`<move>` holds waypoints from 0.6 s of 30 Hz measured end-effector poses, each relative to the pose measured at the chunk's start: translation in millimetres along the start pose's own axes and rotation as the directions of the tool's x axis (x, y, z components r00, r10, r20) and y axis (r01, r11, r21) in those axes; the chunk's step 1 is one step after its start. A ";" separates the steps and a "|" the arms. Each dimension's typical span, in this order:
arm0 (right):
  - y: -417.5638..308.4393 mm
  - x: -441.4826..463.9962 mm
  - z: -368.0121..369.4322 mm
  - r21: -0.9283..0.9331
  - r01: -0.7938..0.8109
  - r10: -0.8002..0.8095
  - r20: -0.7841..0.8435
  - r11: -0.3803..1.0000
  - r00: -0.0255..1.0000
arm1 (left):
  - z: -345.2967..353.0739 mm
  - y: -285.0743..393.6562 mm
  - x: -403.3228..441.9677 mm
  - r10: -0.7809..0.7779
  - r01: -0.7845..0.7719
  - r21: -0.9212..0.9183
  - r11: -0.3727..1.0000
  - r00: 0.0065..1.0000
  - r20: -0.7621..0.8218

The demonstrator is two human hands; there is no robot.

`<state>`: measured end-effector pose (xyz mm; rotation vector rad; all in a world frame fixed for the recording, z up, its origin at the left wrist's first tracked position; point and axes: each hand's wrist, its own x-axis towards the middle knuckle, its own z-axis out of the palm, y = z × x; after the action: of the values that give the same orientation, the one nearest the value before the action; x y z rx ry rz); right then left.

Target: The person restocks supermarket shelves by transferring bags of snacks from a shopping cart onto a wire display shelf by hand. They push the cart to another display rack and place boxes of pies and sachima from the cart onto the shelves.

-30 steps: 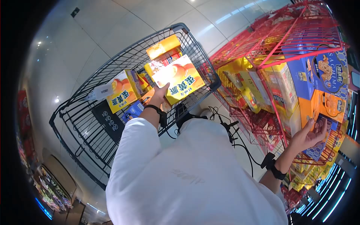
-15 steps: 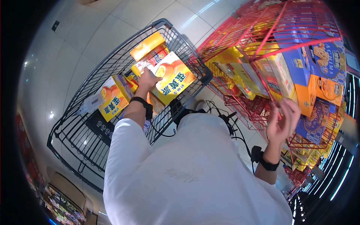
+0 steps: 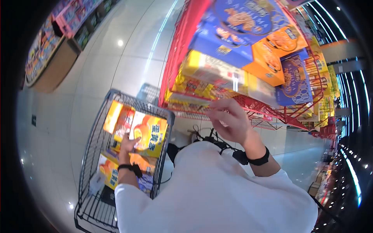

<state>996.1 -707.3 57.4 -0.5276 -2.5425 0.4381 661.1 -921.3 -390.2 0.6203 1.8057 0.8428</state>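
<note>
A large yellow egg-yolk-pie box (image 3: 156, 130) lies in the upper part of a dark wire shopping cart (image 3: 86, 155). My left hand (image 3: 128, 144) grips its left edge, thumb on the printed face and the other fingers partly hidden. Beside it are a red packet (image 3: 125, 119) and an orange-yellow box (image 3: 113, 116). A second egg-yolk-pie box (image 3: 109, 171) sits lower in the cart, near a clear plastic container (image 3: 96, 182). My right hand (image 3: 230, 119) is empty and slightly blurred, fingers loosely bent and apart, in front of a red wire display bin (image 3: 175, 64).
The bin holds blue sachima boxes (image 3: 243, 19), an orange box (image 3: 268, 64) and yellow packs (image 3: 186, 85). A shelf unit with colourful goods (image 3: 46, 54) stands at the upper left. Black cables (image 3: 208, 136) hang near my waist. Pale tiled floor (image 3: 124, 58) surrounds the cart.
My view has turned, so the cart now appears lower and the bin nearer the middle. My right hand has moved left and up in view. The left hand stays at the same box.
</note>
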 end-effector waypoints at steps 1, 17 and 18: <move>-0.8 1.5 -5.2 0.021 0.015 -0.015 0.012 1.000 1.000 | -3.5 57.0 -36.1 -0.029 0.029 -0.010 1.000 1.000 0.001; 65.0 -54.1 -77.9 0.181 -0.039 -0.005 0.236 0.983 0.972 | 60.4 75.0 -173.5 0.284 -0.109 0.320 0.941 0.770 -0.571; 64.7 -61.4 -76.9 0.188 -0.043 -0.001 0.223 0.981 0.975 | 68.0 90.5 -180.9 0.203 0.011 0.349 0.937 0.796 -0.571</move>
<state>1104.3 -662.4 69.8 -0.4554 -2.6689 0.7814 792.8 -979.9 -232.9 0.7186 2.5595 0.8667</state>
